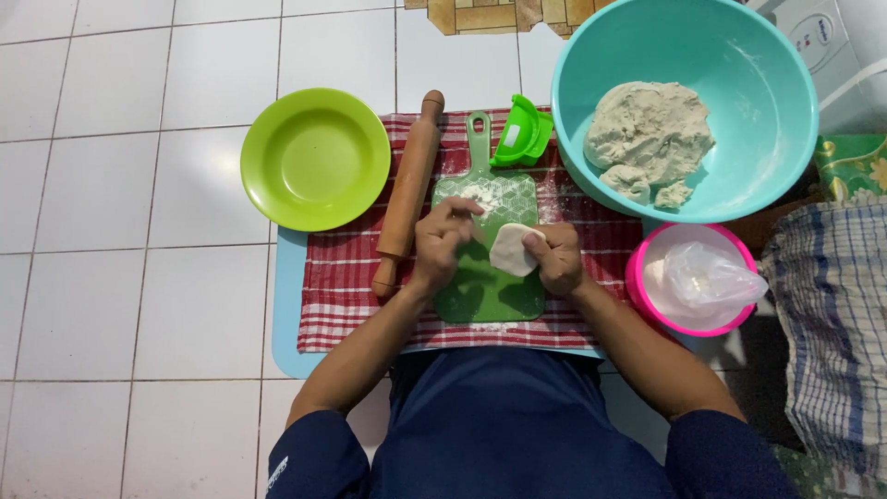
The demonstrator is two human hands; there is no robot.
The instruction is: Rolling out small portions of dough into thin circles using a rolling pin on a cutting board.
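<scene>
My right hand [557, 260] holds a small flat round of pale dough [509, 249] over a green cutting board [499, 199]. My left hand [442, 242] pinches the dough's left edge with its fingertips. The board lies on a red checked cloth [337, 286] and carries a dusting of flour near its handle. A wooden rolling pin [407, 192] lies just left of the board, close to my left hand.
A lime-green plate [314, 159] sits at the left. A green dumpling press [522, 132] lies behind the board. A teal bowl [739, 55] holds a lump of dough [649, 137]. A pink bowl [637, 277] holds a plastic bag. Checked fabric [832, 314] lies at the right on the white tiled floor.
</scene>
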